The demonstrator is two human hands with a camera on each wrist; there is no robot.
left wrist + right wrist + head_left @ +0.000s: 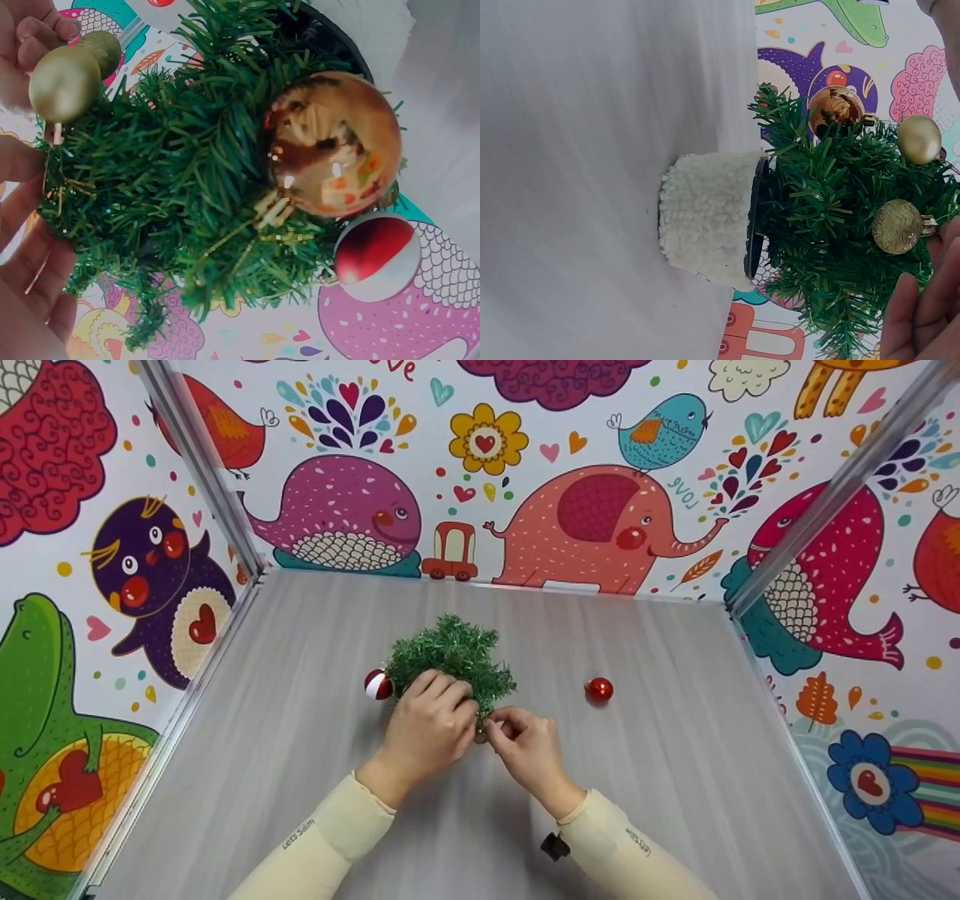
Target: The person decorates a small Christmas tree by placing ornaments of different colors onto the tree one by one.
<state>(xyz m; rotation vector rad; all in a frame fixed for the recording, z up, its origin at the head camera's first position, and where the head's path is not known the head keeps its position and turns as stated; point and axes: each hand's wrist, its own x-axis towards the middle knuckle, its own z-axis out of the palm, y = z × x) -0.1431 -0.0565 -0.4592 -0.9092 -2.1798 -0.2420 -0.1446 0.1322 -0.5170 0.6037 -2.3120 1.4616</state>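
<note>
A small artificial Christmas tree [450,641] stands on the table in a white, fuzzy-looking pot [709,217]. My left hand [433,724] is at the near side of the tree, its bent fingers holding a branch. Beside it, my right hand [531,746] pinches the top of a glittery gold ball [896,228], which lies against the green needles. A matte gold ball [919,139], a shiny copper-gold ball [334,146] and a red-and-white ball [378,684] hang on the tree.
A shiny red ball [599,691] lies on the grey table [675,780] to the right of the tree. Walls with cartoon animals [592,532] enclose the table at the back and sides, with metal posts [214,472] in the corners.
</note>
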